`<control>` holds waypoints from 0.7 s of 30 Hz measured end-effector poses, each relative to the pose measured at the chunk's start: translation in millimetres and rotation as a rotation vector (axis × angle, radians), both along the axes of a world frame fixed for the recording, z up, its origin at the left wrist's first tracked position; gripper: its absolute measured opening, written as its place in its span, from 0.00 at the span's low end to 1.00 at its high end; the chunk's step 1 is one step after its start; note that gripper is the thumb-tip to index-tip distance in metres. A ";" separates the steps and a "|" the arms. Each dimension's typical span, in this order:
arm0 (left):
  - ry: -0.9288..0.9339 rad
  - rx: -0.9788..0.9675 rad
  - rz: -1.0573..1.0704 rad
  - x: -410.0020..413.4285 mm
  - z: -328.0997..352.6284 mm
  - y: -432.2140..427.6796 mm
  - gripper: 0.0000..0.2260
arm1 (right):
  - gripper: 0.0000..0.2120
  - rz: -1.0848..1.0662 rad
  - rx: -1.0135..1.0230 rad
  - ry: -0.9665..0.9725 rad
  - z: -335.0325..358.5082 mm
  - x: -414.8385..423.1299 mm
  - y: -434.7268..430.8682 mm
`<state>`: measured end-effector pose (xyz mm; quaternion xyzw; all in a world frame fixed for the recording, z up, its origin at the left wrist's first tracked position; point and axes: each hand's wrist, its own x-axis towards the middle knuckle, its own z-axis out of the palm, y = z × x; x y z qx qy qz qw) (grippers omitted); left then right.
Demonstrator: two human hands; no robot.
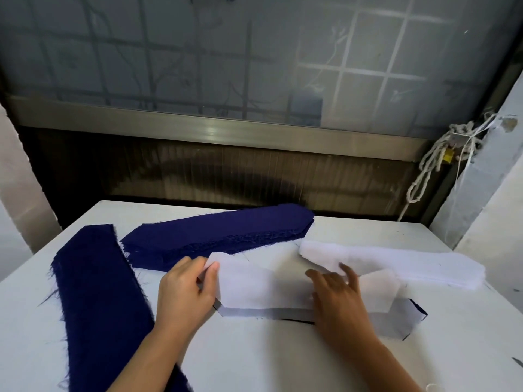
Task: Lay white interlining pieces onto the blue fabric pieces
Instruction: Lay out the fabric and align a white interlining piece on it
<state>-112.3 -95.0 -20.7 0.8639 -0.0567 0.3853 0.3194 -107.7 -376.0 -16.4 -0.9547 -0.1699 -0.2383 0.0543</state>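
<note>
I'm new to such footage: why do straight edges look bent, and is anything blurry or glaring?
Head view: the wide-angle lens bows the window rail and splays the table edges; fingertips of the right hand look smeared, the left hand crisper; a glint sits on the rail; light through the frosted window is soft, shadows faint.

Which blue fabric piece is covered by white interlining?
The blue piece nearest the person, only edges showing beneath white interlining; the left strip and rear stack lie bare.
</note>
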 end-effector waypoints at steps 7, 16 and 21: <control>0.118 -0.029 0.109 5.7 -6.2 1.4 0.20 | 0.15 -0.341 0.191 -0.172 -7.8 -12.4 -102.6; 0.258 -0.101 0.162 4.4 -7.0 1.5 0.21 | 0.15 -0.623 0.714 -0.228 -0.9 -21.6 -104.0; 0.338 -0.024 0.144 7.5 -10.7 3.3 0.18 | 0.14 -0.657 0.642 -0.031 -4.9 -22.4 -105.5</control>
